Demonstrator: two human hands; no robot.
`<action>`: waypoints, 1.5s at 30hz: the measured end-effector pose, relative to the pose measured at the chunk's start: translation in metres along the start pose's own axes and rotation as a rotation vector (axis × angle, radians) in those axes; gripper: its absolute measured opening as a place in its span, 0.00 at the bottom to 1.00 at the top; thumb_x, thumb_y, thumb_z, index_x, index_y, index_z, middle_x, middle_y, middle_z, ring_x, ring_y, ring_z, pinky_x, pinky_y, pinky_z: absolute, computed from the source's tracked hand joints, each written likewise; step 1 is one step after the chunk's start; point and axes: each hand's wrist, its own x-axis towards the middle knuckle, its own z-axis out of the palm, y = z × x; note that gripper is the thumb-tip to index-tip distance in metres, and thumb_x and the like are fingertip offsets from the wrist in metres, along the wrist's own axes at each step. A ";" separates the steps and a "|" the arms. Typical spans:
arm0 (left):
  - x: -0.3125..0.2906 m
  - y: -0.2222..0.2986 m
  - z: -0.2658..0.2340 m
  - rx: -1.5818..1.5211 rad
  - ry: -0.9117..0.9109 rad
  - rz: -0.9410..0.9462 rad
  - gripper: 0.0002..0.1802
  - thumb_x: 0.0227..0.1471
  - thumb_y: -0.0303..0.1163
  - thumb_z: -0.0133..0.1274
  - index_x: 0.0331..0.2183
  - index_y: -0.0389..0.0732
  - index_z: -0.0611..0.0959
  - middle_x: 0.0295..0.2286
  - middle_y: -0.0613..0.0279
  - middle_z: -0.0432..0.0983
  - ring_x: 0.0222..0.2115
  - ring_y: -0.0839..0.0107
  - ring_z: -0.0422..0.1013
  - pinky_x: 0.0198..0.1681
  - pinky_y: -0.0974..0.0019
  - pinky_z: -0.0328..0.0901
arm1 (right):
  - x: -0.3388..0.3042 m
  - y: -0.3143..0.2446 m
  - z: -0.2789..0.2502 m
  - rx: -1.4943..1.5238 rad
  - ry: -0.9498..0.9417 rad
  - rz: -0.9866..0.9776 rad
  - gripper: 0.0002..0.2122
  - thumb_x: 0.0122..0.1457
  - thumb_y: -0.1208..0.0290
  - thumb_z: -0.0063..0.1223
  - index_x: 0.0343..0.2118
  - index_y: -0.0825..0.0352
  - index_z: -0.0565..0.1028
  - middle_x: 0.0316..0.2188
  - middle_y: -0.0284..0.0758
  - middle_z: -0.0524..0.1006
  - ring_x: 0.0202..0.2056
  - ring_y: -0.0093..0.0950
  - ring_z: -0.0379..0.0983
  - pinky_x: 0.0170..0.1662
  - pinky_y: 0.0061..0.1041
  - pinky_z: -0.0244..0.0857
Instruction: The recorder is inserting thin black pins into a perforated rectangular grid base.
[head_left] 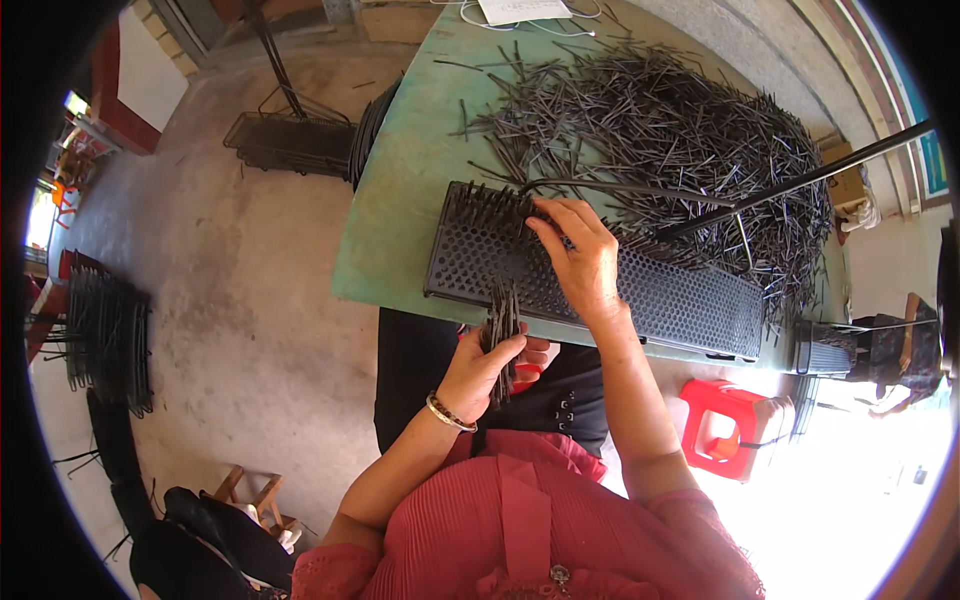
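My left hand (480, 370) is closed round a bundle of thin black sticks (503, 318), held upright just off the near edge of the green table. On that table lies a long black perforated tray (665, 300), its top full of round holes. Several black sticks (480, 203) stand upright in the holes at the tray's left end. Over that end is my right hand (575, 245), thumb and forefinger pinched on what looks like one thin black stick, partly lost against the dark ones behind it.
A large heap of loose black sticks (690, 130) covers the table beyond the tray. A black metal rod (800, 175) slants across at the right. Wire racks (290, 140) stand on the floor at the left, and a red stool (718, 430) at the right.
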 end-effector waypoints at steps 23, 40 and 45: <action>-0.005 0.012 -0.006 -0.037 -0.025 0.108 0.14 0.58 0.30 0.47 0.44 0.33 0.74 0.38 0.51 0.77 0.37 0.65 0.76 0.34 0.68 0.73 | -0.030 -0.029 -0.005 0.287 -0.491 0.395 0.13 0.51 0.66 0.62 0.32 0.74 0.78 0.24 0.36 0.75 0.23 0.23 0.71 0.27 0.22 0.64; -0.013 0.025 -0.034 -0.071 0.021 0.110 0.18 0.59 0.35 0.47 0.47 0.34 0.72 0.40 0.50 0.76 0.37 0.63 0.77 0.28 0.72 0.72 | 0.004 -0.031 0.016 0.631 -0.327 0.638 0.12 0.55 0.67 0.59 0.34 0.73 0.79 0.21 0.27 0.76 0.23 0.13 0.67 0.26 0.14 0.62; -0.016 0.023 -0.037 -0.077 0.023 0.114 0.18 0.59 0.34 0.47 0.47 0.34 0.71 0.39 0.49 0.76 0.35 0.63 0.77 0.28 0.72 0.72 | 0.024 -0.032 0.029 0.568 -0.117 0.496 0.08 0.57 0.74 0.56 0.34 0.74 0.78 0.27 0.30 0.78 0.25 0.15 0.67 0.30 0.14 0.62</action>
